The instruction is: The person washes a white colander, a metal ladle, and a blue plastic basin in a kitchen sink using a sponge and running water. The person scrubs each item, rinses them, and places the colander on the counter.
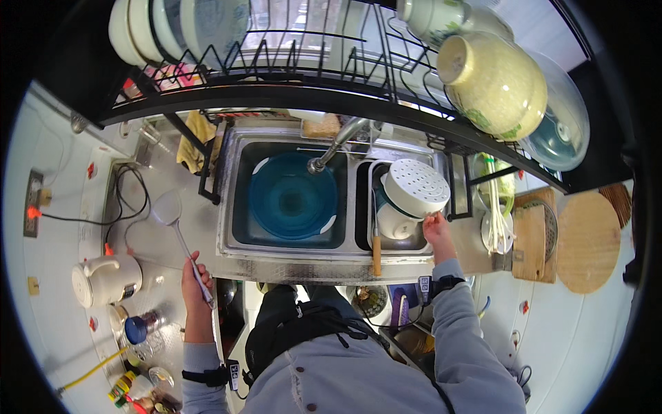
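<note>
My left hand [196, 281] is closed round the handle of a spatula [179, 234] with a pale, broad blade, held over the steel counter left of the sink. At the right basin, my right hand [438, 232] has its fingers curled at the lower right edge of a white perforated steamer basket [416, 188]. The basket is tilted over a white pot [397, 225] in that basin; the fingertips are partly hidden. A long tool with a wooden handle [376, 257] leans across the basin's left side. A blue basin [293, 196] sits in the left sink bowl, under the faucet [334, 146].
A black dish rack [331, 93] spans above the sink, holding plates and a yellow bowl [493, 84]. An electric kettle [107, 279], jars and bottles stand at left. Cutting boards [588, 241] lean at right, beside green onions [495, 217]. A cloth [196, 141] hangs behind the sink.
</note>
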A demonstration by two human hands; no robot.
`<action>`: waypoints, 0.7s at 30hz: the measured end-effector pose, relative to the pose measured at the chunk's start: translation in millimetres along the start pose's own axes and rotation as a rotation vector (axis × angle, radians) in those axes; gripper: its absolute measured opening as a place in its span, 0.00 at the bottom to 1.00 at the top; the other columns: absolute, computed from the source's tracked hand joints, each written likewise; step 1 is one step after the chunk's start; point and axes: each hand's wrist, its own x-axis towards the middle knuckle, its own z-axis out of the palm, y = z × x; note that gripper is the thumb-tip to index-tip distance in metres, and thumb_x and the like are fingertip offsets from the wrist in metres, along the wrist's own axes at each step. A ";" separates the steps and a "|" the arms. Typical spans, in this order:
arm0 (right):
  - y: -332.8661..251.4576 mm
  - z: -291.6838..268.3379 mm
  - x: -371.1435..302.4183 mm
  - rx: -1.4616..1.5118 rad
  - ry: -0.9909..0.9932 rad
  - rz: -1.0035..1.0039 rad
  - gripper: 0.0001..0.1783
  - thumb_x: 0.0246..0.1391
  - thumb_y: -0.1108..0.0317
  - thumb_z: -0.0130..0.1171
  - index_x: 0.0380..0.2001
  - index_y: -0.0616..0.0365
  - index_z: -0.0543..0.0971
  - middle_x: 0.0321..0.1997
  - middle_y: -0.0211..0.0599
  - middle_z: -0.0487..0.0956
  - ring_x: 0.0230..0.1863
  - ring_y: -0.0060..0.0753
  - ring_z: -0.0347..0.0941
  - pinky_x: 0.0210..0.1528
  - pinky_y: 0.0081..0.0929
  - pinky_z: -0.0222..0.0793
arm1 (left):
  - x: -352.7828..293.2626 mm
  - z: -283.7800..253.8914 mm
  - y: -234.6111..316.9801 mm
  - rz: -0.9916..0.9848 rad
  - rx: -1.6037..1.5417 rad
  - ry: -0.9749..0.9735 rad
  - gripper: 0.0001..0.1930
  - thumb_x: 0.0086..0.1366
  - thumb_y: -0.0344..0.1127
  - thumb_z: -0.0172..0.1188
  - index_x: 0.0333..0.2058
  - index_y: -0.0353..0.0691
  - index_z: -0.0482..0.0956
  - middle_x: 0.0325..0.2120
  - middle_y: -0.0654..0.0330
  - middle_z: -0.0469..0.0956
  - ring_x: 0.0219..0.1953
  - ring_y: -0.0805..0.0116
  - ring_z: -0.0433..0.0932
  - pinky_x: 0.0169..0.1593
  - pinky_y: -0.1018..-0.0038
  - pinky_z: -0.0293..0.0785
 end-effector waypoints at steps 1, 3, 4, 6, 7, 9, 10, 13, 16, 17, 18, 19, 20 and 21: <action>-2.5 -0.4 2.8 -0.131 0.052 0.009 0.14 0.64 0.55 0.51 0.41 0.53 0.75 0.26 0.30 0.77 0.27 0.25 0.74 0.31 0.24 0.76 | -1.3 3.1 -1.9 0.002 -0.003 0.018 0.20 0.71 0.48 0.48 0.52 0.40 0.69 0.21 0.68 0.67 0.17 0.81 0.62 0.18 0.83 0.60; -4.7 2.0 -4.3 -0.545 0.137 -0.067 0.14 0.63 0.57 0.52 0.42 0.56 0.75 0.29 0.32 0.79 0.30 0.25 0.76 0.31 0.25 0.75 | -3.0 7.3 -4.5 0.000 -0.024 0.028 0.20 0.71 0.48 0.48 0.52 0.40 0.69 0.21 0.68 0.67 0.17 0.81 0.62 0.18 0.83 0.60; -4.9 6.0 -13.2 -0.826 0.288 -0.149 0.16 0.63 0.58 0.52 0.45 0.57 0.76 0.30 0.30 0.79 0.31 0.22 0.76 0.32 0.25 0.75 | -3.4 8.4 -4.9 0.000 -0.029 0.030 0.20 0.71 0.48 0.48 0.52 0.40 0.69 0.21 0.68 0.67 0.17 0.81 0.62 0.18 0.83 0.60; 4.4 25.3 -33.8 -1.097 0.315 -0.426 0.16 0.62 0.59 0.53 0.46 0.58 0.76 0.33 0.32 0.80 0.31 0.22 0.77 0.32 0.22 0.74 | -1.3 9.5 -4.5 -0.003 -0.029 0.044 0.20 0.71 0.48 0.48 0.52 0.40 0.69 0.21 0.68 0.67 0.17 0.81 0.62 0.18 0.83 0.60; 9.2 39.7 -46.5 -1.228 0.348 -0.553 0.16 0.61 0.60 0.53 0.47 0.58 0.76 0.34 0.32 0.80 0.31 0.22 0.77 0.32 0.21 0.74 | -0.2 9.0 -4.2 -0.007 -0.025 0.058 0.20 0.71 0.48 0.48 0.52 0.40 0.69 0.21 0.68 0.68 0.17 0.81 0.62 0.18 0.83 0.60; 22.9 80.5 -69.9 -1.299 -0.022 -0.638 0.14 0.61 0.63 0.54 0.47 0.59 0.76 0.36 0.33 0.80 0.30 0.23 0.77 0.31 0.20 0.74 | 3.8 7.7 -3.3 -0.021 -0.018 0.065 0.20 0.71 0.48 0.48 0.52 0.39 0.70 0.21 0.68 0.68 0.17 0.81 0.63 0.18 0.83 0.61; 33.0 105.6 -79.8 -1.308 -0.218 -0.671 0.14 0.61 0.65 0.54 0.47 0.59 0.76 0.37 0.34 0.80 0.30 0.23 0.77 0.31 0.19 0.74 | 6.5 6.8 -2.8 -0.025 -0.020 0.056 0.20 0.71 0.48 0.48 0.51 0.39 0.70 0.20 0.68 0.68 0.17 0.81 0.63 0.18 0.83 0.61; 71.1 193.8 -94.6 -1.459 -0.585 -1.087 0.12 0.59 0.72 0.54 0.46 0.59 0.77 0.36 0.38 0.80 0.35 0.31 0.78 0.34 0.24 0.73 | 13.9 3.8 -1.8 -0.046 -0.043 0.040 0.20 0.71 0.48 0.48 0.51 0.39 0.70 0.20 0.68 0.68 0.17 0.81 0.63 0.18 0.83 0.61; 98.0 271.0 -92.9 -1.520 -0.797 -1.293 0.15 0.55 0.75 0.57 0.47 0.58 0.75 0.45 0.41 0.78 0.46 0.43 0.74 0.44 0.31 0.71 | 17.1 -0.3 -2.1 -0.049 -0.026 0.028 0.19 0.71 0.48 0.47 0.51 0.39 0.70 0.19 0.68 0.67 0.16 0.81 0.63 0.17 0.83 0.61; 105.9 293.6 -86.5 -1.609 -0.782 -1.288 0.17 0.52 0.74 0.59 0.48 0.59 0.74 0.49 0.43 0.76 0.50 0.46 0.72 0.48 0.33 0.69 | 17.5 -2.1 -1.8 -0.048 -0.014 0.033 0.19 0.71 0.48 0.47 0.51 0.39 0.70 0.19 0.68 0.67 0.16 0.81 0.63 0.17 0.82 0.61; 113.4 312.4 -78.5 -1.653 -0.819 -1.301 0.20 0.50 0.73 0.61 0.48 0.60 0.73 0.53 0.46 0.74 0.53 0.50 0.70 0.53 0.36 0.68 | 17.4 -4.2 -1.1 -0.040 0.010 0.027 0.19 0.71 0.48 0.47 0.51 0.39 0.70 0.19 0.68 0.67 0.16 0.81 0.63 0.17 0.82 0.61; 120.7 326.3 -69.9 -1.744 -0.795 -1.302 0.23 0.48 0.71 0.63 0.49 0.61 0.72 0.55 0.48 0.72 0.55 0.51 0.68 0.57 0.38 0.65 | 17.7 -5.9 -0.3 -0.035 0.029 0.028 0.19 0.72 0.48 0.47 0.50 0.39 0.70 0.19 0.68 0.67 0.16 0.81 0.63 0.17 0.82 0.61; 127.3 338.9 -60.5 -1.833 -0.787 -1.307 0.24 0.47 0.71 0.64 0.48 0.61 0.72 0.55 0.48 0.72 0.56 0.52 0.68 0.58 0.39 0.64 | 17.8 -8.2 0.8 -0.034 0.048 0.031 0.19 0.72 0.48 0.47 0.50 0.39 0.70 0.19 0.68 0.67 0.15 0.81 0.62 0.17 0.82 0.60; 131.2 348.2 -51.9 -1.940 -0.758 -1.218 0.24 0.46 0.70 0.65 0.48 0.62 0.72 0.55 0.49 0.72 0.56 0.53 0.67 0.58 0.39 0.64 | 18.2 -10.2 2.6 -0.037 0.058 0.034 0.19 0.72 0.48 0.47 0.50 0.39 0.70 0.19 0.67 0.67 0.16 0.81 0.63 0.17 0.82 0.60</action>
